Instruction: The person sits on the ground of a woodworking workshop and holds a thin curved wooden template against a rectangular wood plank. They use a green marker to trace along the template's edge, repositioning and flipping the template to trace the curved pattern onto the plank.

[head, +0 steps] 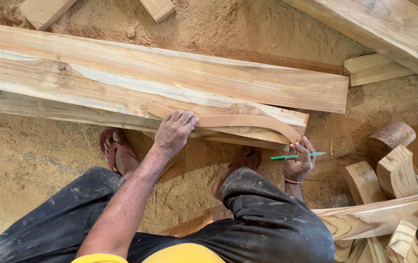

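Observation:
A thin, curved brown template (240, 120) lies on the near edge of a long wooden plank (136, 90). My left hand (175, 131) presses down on the template's left part, fingers spread flat. My right hand (299, 163) holds a green pencil (297, 156) and touches the template's right end at the plank's corner. The pencil lies across the fingers, pointing right.
A second plank (170, 63) lies behind the first. Curved cut wood pieces (394, 165) are piled at the right. A beam (389, 29) crosses the top right. Sawdust covers the floor. My feet in red sandals (116, 146) stand under the plank.

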